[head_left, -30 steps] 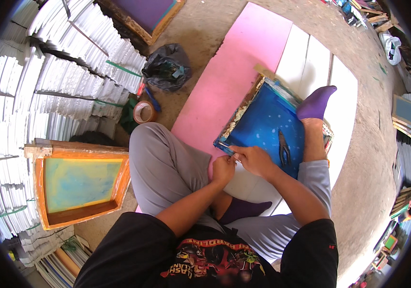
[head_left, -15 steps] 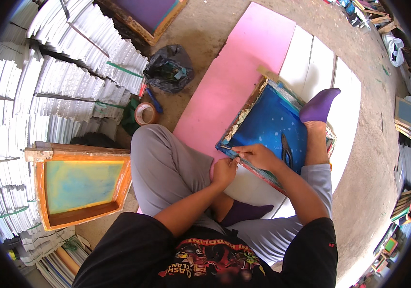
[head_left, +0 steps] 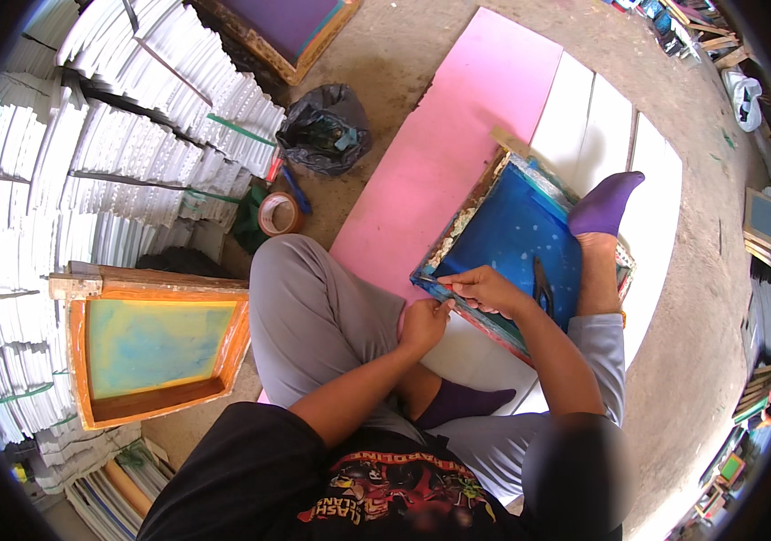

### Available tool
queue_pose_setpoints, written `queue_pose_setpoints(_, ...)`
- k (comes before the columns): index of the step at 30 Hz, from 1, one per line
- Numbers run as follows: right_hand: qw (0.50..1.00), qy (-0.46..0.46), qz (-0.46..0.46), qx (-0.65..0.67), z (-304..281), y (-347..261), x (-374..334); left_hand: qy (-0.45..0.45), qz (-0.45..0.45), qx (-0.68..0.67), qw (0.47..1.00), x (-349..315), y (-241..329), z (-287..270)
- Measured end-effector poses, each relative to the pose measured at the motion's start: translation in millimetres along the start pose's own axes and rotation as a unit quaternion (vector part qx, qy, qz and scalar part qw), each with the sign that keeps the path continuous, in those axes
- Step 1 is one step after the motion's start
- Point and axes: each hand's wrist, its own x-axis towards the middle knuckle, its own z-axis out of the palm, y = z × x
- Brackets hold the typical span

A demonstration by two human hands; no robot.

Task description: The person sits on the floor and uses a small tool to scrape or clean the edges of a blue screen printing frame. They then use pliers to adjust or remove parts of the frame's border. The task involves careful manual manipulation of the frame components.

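Note:
A screen-printing frame (head_left: 468, 216) with blue mesh lies tilted before me, its wooden edges crusted with paint. At its near left corner my right hand (head_left: 484, 290) is closed round a slim tool (head_left: 432, 281) with a thin tip and a bit of red at the grip; its exact kind is unclear. My left hand (head_left: 427, 325) is closed at the frame's near edge, thumb and finger pinched; what they grip is hidden. Dark-handled pliers (head_left: 542, 287) rest on the blue mesh, right of my right hand. My purple-socked foot (head_left: 603, 203) lies over the frame's far right side.
Pink and white boards (head_left: 457, 117) lie under the frame. To the left stand an orange-framed screen (head_left: 160, 347) and stacked white sheets (head_left: 146, 153). A black plastic bag (head_left: 325, 126) and a brown tape roll (head_left: 280, 215) sit on the floor. Another screen (head_left: 291, 32) is at the top.
The slim tool's tip has shifted slightly along the frame's near left corner with my right hand. My left hand stays at the near edge. The whole view has shifted slightly.

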Motion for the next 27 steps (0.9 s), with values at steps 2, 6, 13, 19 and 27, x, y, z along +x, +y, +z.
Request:
queue_pose_setpoints(2, 0.999, 0.006, 0.023, 0.026, 0, -1, -1, 0.0, 0.002, -0.004, 1.0, 0, 0, 1)
queue_pose_setpoints(6, 0.975, 0.094, -0.138, -0.148, 13, 13, -12, 0.008, 0.022, 0.034, 0.999, 2, -4, -1)
queue_pose_setpoints(13, 0.889, 0.307, -0.139, -0.31, 53, 20, -47, 0.044, 0.055, 0.01, 0.997, 6, -1, -24)
queue_pose_setpoints(19, 0.873, 0.336, -0.115, -0.335, 76, 13, -45, 0.134, 0.24, 0.146, 0.951, 21, 32, -85)
queue_pose_setpoints(27, 0.874, 0.385, -0.162, -0.249, 111, 16, -41, -0.093, 0.219, 0.239, 0.942, 53, 35, -108)
